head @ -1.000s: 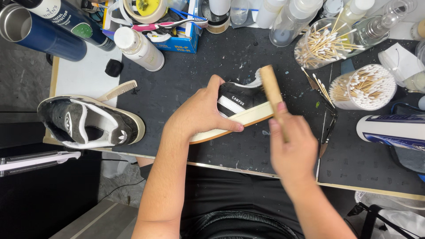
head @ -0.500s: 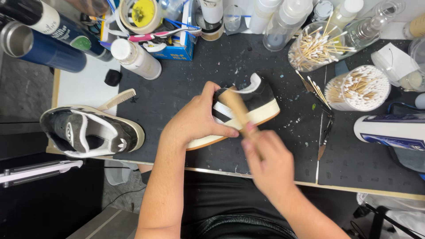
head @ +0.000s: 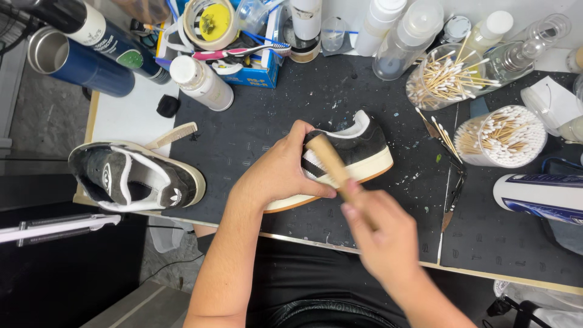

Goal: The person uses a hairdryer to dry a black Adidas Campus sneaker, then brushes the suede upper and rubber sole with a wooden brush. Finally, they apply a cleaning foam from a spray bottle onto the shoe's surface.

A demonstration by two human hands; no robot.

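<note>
At the near edge of the bench (head: 364, 115), the right hand (head: 379, 234) is closed around a wooden-handled brush (head: 333, 163), its head laid against the side of a black suede sneaker (head: 355, 152) with white stripes and a cream sole; the left hand (head: 279, 170) is wrapped over the shoe's toe half, fingers curled down onto the sole edge, pinning it on its side near the middle of the dark mat; a second sneaker (head: 136, 176) sits at the left edge, partly overhanging, beside a small comb (head: 173, 135); farther back stand two open tubs of cotton swabs (head: 501, 136), loose swabs, and, along the far edge, spray bottles (head: 407, 27) and cans (head: 79, 61); a hard stroke could likely slip the shoe from the grip or scuff the nap, and a wide swing could tip the swab tubs.
</note>
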